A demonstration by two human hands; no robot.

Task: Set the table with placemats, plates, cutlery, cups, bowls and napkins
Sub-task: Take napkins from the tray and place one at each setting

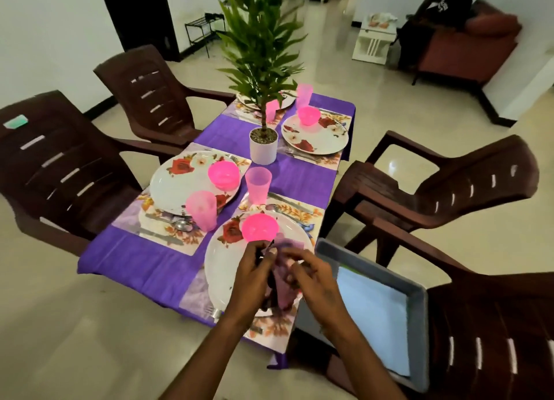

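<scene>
Both hands meet over the near plate (221,267), working a purple napkin (283,291) between them. The left hand (254,275) curls its fingers round the napkin's left edge, along with something dark that is too blurred to name; the right hand (311,275) pinches the cloth's upper right part with thumb and fingertips. The napkin hangs with its long axis running roughly from the pink bowl (259,227) back toward the person, its lower end trailing over the plate's near rim.

The move ahead appears to be folding and laying this napkin at the near right setting. The bare white part of the plate lies just left of the hands and under them, so the left hand is the nearer one to guide the cloth down, while the bowl sits just beyond the fingertips and could be nudged.

Further out, a pink cup (258,188) stands beyond the bowl, and a knife (289,203) lies on the floral placemat (311,216) to the right. To the person's right a grey tray (419,309) with a pale blue sheet rests on a brown chair (494,324). The other three settings already show plates, bowls and cups on the purple tablecloth (144,258); a potted plant (263,141) stands in the middle.
</scene>
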